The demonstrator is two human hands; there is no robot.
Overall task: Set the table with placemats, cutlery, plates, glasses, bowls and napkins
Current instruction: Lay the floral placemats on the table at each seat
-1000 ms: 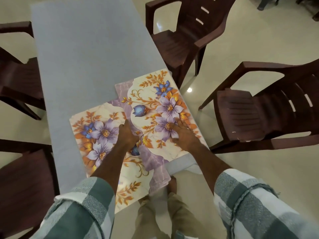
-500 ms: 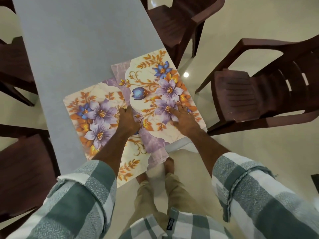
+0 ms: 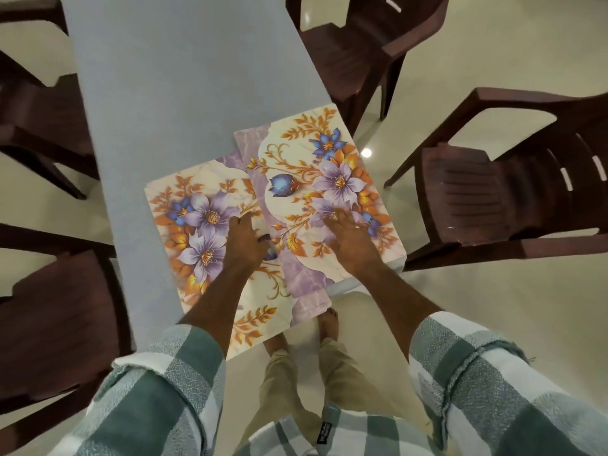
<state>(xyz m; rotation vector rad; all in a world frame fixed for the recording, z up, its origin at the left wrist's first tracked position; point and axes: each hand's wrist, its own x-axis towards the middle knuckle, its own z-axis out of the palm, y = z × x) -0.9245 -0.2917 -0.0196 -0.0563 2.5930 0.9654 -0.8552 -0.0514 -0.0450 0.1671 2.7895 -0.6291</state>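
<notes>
A person's left hand (image 3: 244,243) and right hand (image 3: 349,241) press flat, fingers extended and gripping nothing, on two overlapping floral placemats (image 3: 316,205) at the grey bench's (image 3: 184,103) near end; a small waistband label (image 3: 324,434) is unreadable.

Glossy printed placemats (image 3: 306,179) (floral) on matt grey table (image 3: 184,77); plastic chairs (image 3: 487,199).

A home dining area.
A long grey tabletop (image 3: 184,93) ringed by dark brown plastic armchairs (image 3: 487,199) stands on a glossy cream tiled floor (image 3: 493,324), with floral placemats (image 3: 329,179) laid at its near end.
</notes>
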